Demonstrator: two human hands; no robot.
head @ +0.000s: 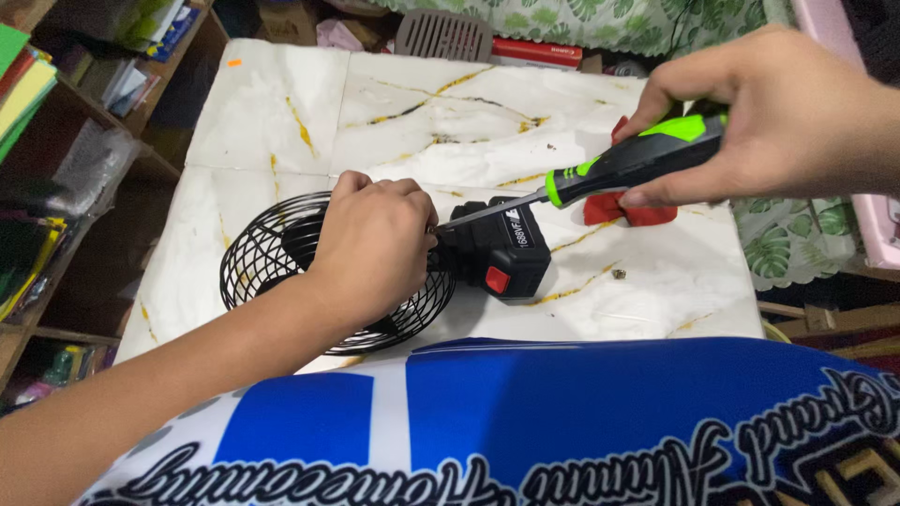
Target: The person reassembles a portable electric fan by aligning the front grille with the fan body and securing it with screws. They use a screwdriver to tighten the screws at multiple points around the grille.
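Screwdriver [626, 167], gripped by right hand [759, 117], points lower-left; its tip hides behind left hand [370, 245], clamped on fan [309, 272].

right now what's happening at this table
A person's left hand presses on a small black wire-cage fan lying on the marble-look table. The right hand holds a green-and-black screwdriver, its tip at the fan's black base block. A red cloth and a small screw lie nearby.
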